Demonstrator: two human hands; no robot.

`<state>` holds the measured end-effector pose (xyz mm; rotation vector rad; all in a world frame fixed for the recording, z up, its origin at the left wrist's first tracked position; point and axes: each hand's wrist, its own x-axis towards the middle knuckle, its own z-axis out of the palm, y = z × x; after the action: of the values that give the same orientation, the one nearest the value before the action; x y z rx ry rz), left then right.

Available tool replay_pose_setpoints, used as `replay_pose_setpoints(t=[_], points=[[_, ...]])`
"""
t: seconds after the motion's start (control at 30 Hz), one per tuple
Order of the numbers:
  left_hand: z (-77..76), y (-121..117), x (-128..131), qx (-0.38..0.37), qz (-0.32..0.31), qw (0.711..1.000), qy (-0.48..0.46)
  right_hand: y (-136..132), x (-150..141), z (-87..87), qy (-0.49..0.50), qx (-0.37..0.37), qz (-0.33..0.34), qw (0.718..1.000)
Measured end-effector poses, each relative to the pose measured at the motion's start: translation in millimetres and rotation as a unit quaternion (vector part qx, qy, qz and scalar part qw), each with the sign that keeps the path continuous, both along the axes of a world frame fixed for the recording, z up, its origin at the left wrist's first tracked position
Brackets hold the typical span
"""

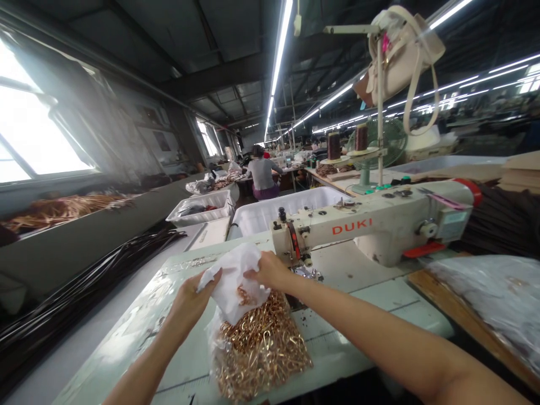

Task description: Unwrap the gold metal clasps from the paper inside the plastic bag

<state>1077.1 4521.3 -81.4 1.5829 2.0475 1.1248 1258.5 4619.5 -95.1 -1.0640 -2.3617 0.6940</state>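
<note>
A clear plastic bag full of gold metal clasps [261, 346] lies on the pale green sewing table [126, 332]. A crumpled white sheet, paper or cloth [234, 273], sits at the bag's open top. My left hand [192, 301] pinches the sheet's left edge. My right hand [270, 270] grips its right side, fingers closed, just in front of the needle end of the white sewing machine [375, 228].
White plastic tubs [270, 211] stand behind the machine. Black straps [84, 281] lie along the left table edge, tan straps on the window ledge. A wooden board with a plastic-covered bundle [498, 298] lies at right. A handbag hangs from the thread stand. A person sits far back.
</note>
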Motion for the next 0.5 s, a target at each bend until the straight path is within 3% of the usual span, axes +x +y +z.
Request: replay_pose_setpoints(t=[0.2,0.5], points=[[15.2,-4,-26,0.023,0.087,0.992,0.086,0,9,23.2,0.035,0.063,0.075,0.995],[5.1,-14,-32,0.021,0.101,0.984,0.145,-4,7,13.2,0.037,0.066,0.090,0.993]])
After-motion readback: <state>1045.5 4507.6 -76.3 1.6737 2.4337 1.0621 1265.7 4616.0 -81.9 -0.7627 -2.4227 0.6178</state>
